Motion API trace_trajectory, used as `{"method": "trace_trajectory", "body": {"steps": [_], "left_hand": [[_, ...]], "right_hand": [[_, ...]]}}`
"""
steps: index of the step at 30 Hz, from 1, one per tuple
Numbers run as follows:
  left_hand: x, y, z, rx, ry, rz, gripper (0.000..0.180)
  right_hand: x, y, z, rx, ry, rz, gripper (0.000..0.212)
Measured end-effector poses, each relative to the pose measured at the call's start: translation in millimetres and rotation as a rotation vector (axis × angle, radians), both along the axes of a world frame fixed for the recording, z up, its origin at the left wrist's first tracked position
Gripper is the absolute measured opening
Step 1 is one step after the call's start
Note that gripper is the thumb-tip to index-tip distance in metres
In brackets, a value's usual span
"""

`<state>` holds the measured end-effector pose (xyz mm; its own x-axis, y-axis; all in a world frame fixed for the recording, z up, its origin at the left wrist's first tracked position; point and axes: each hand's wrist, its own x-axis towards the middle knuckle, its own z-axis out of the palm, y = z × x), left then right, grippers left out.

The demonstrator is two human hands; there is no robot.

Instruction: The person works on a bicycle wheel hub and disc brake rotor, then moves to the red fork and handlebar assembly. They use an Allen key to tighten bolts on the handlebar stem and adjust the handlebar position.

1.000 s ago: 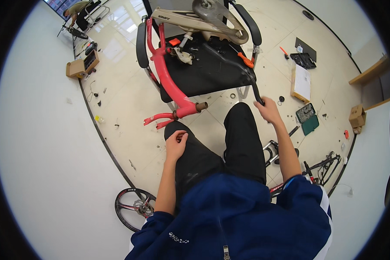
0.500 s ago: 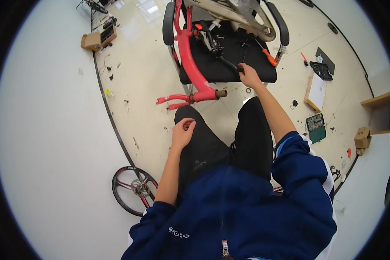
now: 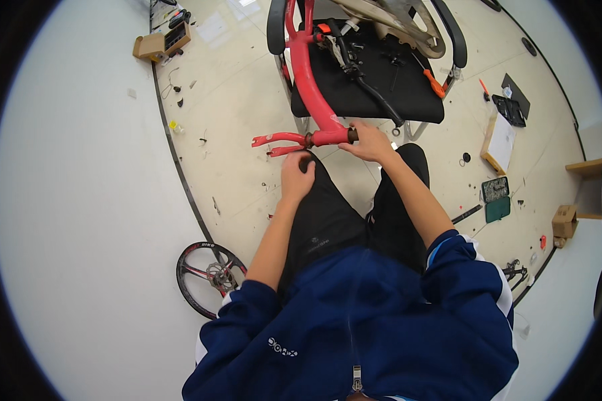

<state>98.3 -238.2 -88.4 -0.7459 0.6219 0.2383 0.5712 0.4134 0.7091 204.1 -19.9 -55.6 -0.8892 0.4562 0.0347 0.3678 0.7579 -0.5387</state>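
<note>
A red bicycle frame (image 3: 312, 87) slants down over the left side of the black chair seat, with its red fork (image 3: 281, 138) sticking out to the left at the near end. My right hand (image 3: 373, 142) is wrapped round the brown steerer end at the frame's front tube. Just below the fork, over my left knee, my left hand (image 3: 297, 179) is curved, thumb apart from the fingers and nothing visible between them. Its fingertips are close to the lower fork leg; whether they touch it I cannot tell. A black handlebar (image 3: 376, 97) lies on the seat, beyond my right hand.
On the chair (image 3: 408, 107) are also a beige frame part (image 3: 408, 23) and an orange-handled screwdriver (image 3: 435, 83). A three-spoke wheel (image 3: 188, 284) leans at the left wall. Cardboard boxes (image 3: 149, 47), a green case (image 3: 497, 209) and small parts lie about the floor.
My right hand has let go of the handlebar's near end and moved left onto the steerer end of the red frame. My left hand has moved up closer to the fork, its fingers less curled.
</note>
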Motion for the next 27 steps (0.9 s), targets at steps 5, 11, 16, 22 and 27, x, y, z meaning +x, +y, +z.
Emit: {"method": "trace_trajectory", "body": {"steps": [5,11,16,22,27], "left_hand": [[-55,28,-10,-0.285,0.595,0.078,0.036],[-107,39,-29,-0.761,0.421,-0.253,0.029],[-140,3,-36,-0.754,0.354,-0.214,0.019],[-142,-7,-45,-0.793,0.421,-0.167,0.013],[-148,3,-57,-0.780,0.410,-0.148,0.013]], "right_hand": [[-5,5,-2,-0.082,-0.132,0.019,0.056],[-15,8,10,-0.056,-0.216,0.062,0.055],[-17,13,10,-0.051,-0.197,0.136,0.048],[-26,9,15,-0.027,-0.217,0.198,0.045],[-28,11,23,0.056,-0.194,0.212,0.045]]}}
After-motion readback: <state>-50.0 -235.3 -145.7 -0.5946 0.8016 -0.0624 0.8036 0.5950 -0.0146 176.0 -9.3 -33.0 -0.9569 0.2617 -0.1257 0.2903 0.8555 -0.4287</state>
